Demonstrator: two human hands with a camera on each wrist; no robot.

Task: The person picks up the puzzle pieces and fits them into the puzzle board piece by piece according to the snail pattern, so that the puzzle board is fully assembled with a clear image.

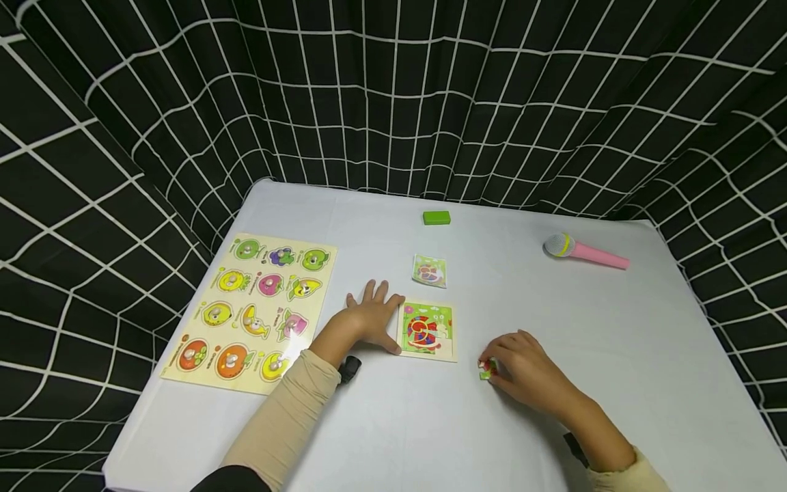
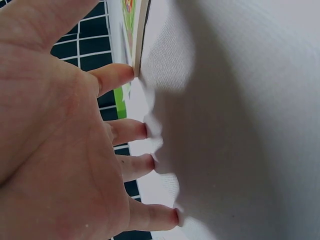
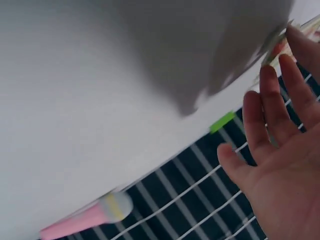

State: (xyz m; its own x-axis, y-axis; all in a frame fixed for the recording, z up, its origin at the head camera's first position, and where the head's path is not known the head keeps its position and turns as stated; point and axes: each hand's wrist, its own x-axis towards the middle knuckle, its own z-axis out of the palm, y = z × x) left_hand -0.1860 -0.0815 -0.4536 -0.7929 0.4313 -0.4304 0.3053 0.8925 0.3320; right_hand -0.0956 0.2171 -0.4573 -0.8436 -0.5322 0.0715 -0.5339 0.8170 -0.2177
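Observation:
A small square puzzle board (image 1: 456, 342) lies in the middle of the table, with a red and blue snail picture partly filled in and a pale bare patch at its right. My left hand (image 1: 369, 320) spreads its fingers at the board's left side, thumb and index fingertip touching its edge. Off to the right of the board, my right hand (image 1: 522, 365) pinches a small green and red puzzle piece (image 1: 486, 370) between thumb and fingers, just at the table surface. In the right wrist view the piece (image 3: 276, 50) shows at the fingertips.
At left lies a large wooden fruit puzzle board (image 1: 246, 318) with knobbed pieces. Behind the small board are a picture card or packet (image 1: 430, 270) and a green block (image 1: 436, 218). A pink toy microphone (image 1: 590, 253) rests at the back right. Black checked curtains (image 1: 393, 102) surround the table.

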